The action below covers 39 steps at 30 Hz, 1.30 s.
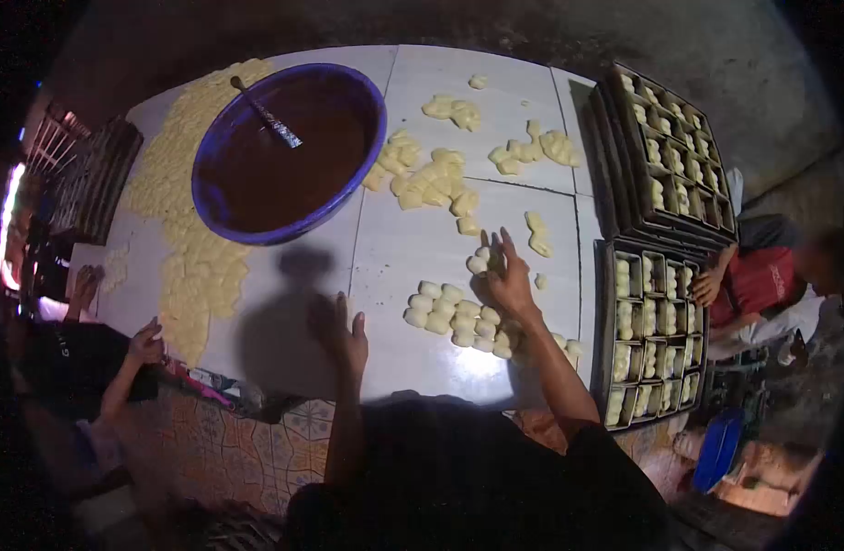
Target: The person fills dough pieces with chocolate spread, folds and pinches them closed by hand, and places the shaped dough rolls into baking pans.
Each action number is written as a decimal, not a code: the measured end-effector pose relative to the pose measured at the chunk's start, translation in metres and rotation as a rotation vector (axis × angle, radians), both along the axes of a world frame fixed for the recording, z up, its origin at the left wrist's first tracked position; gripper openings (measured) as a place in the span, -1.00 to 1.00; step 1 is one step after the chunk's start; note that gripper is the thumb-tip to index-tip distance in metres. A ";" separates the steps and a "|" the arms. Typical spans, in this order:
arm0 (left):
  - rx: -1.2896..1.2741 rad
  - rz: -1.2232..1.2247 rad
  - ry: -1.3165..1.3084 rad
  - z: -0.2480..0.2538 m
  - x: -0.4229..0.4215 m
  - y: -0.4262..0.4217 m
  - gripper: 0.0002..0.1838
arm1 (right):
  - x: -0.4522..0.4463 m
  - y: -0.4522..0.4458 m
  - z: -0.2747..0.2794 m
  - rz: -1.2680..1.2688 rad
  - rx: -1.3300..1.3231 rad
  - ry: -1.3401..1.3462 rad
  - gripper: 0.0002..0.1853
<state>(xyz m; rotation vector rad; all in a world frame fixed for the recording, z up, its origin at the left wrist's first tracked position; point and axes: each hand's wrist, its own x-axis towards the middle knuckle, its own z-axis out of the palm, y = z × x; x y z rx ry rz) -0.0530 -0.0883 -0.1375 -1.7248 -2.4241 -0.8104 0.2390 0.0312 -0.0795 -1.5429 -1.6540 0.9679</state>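
My left hand (pixel 353 346) rests near the front edge of the white table (pixel 394 367), fingers apart, holding nothing. Further right, my right hand (pixel 511 283) reaches over the tabletop with its fingers spread. Close beside its fingertips lies a small piece of rounded dough (pixel 478 264). Between my arms sit rows of rounded dough balls (pixel 449 309); my right forearm hides part of them. Beyond the right hand are loose flat dough pieces (pixel 431 181) and a short strip of dough (pixel 537 233).
A blue basin (pixel 382 138) of brown filling holds a long-handled utensil (pixel 268 117). Many cut dough pieces (pixel 197 275) cover the left side. Stacked baking tins (pixel 660 326) with dough line the right edge, where one person's hand (pixel 708 286) touches them. Another person's hand (pixel 146 344) is at left.
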 end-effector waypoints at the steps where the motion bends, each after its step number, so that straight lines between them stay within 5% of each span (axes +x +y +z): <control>1: 0.006 -0.068 0.054 -0.013 -0.008 -0.001 -0.61 | 0.006 0.002 -0.028 -0.002 0.287 -0.066 -0.28; 3: 0.113 -0.062 -0.306 -0.009 -0.011 0.001 -0.77 | -0.006 -0.017 -0.002 0.009 0.316 -0.126 -0.37; 5: 0.130 -0.004 -0.666 0.003 -0.007 0.003 -0.79 | -0.028 -0.046 0.032 0.066 -0.076 0.249 -0.54; 6: 0.220 -0.075 -0.658 0.006 -0.002 0.007 -0.72 | -0.045 -0.063 0.045 0.085 -0.141 0.423 -0.58; 9: 0.289 -0.057 -0.613 0.057 0.041 0.012 -0.64 | -0.073 -0.088 0.037 0.250 0.192 0.261 -0.64; 11: 0.466 -0.039 -0.687 0.024 0.034 0.013 -0.67 | -0.080 -0.091 0.030 0.287 0.205 0.225 -0.65; 13: 0.520 -0.003 -0.483 0.008 0.007 0.005 -0.69 | -0.093 -0.097 0.031 0.292 0.055 0.324 -0.64; 15: 0.430 0.039 -0.011 0.003 -0.030 -0.020 -0.73 | -0.110 -0.095 0.032 0.401 0.096 0.275 -0.63; 22: 0.440 0.034 -0.701 0.019 -0.024 -0.042 -0.76 | -0.213 -0.082 -0.048 0.467 0.337 -0.172 -0.55; 26: 0.434 0.176 -0.996 0.039 -0.006 -0.051 -0.75 | -0.196 -0.085 -0.056 0.399 -0.043 0.486 -0.69; 27: 0.384 0.124 -1.074 0.047 -0.003 -0.055 -0.74 | -0.176 -0.089 -0.008 0.418 0.076 0.370 -0.63; 29: 0.289 0.013 -1.234 0.085 0.011 -0.055 -0.71 | -0.148 -0.100 0.052 0.446 -0.157 0.554 -0.62; 31: 0.265 -0.192 -1.304 0.093 0.029 -0.053 -0.72 | -0.130 -0.106 0.076 0.453 -0.054 0.332 -0.65; 35: 0.191 -0.192 -1.227 0.109 0.057 -0.035 -0.80 | -0.116 -0.114 0.067 0.204 0.098 0.334 -0.73; 39: 0.208 -0.199 -1.327 0.112 0.077 -0.025 -0.83 | -0.096 -0.091 0.065 0.223 0.170 0.292 -0.68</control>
